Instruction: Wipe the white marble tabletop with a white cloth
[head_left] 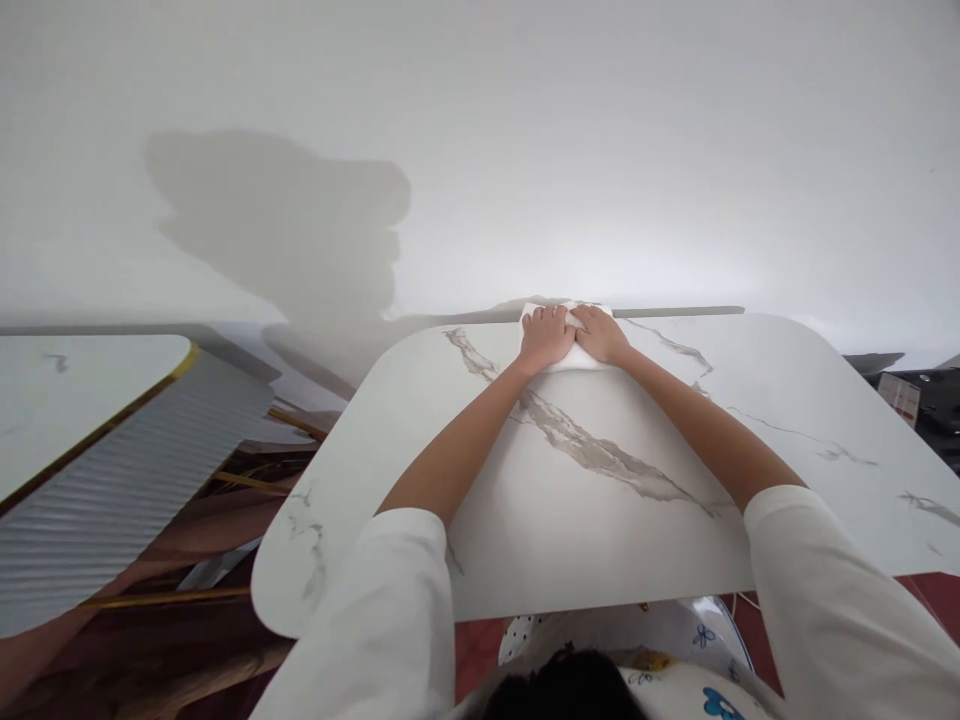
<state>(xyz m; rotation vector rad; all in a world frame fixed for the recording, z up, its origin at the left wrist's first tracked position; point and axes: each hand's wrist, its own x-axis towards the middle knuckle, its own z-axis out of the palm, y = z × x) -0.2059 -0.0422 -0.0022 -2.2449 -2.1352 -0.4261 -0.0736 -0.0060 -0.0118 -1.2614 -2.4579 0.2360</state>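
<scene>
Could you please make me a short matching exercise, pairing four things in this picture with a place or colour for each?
1. White cloth
2. Central tabletop
3. Large shadow
4. Ridged panel

A. On the wall
B. White with grey-brown veins
C. At the lower left of the picture
D. Under the left hand and right hand

Right pairs: 1-D, 2-B, 3-A, 4-C.

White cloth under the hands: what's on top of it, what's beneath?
On top of the white cloth: left hand and right hand. Beneath: the marble-patterned tabletop, near its wall-side edge. The patch directly under the cloth is covered.
</scene>
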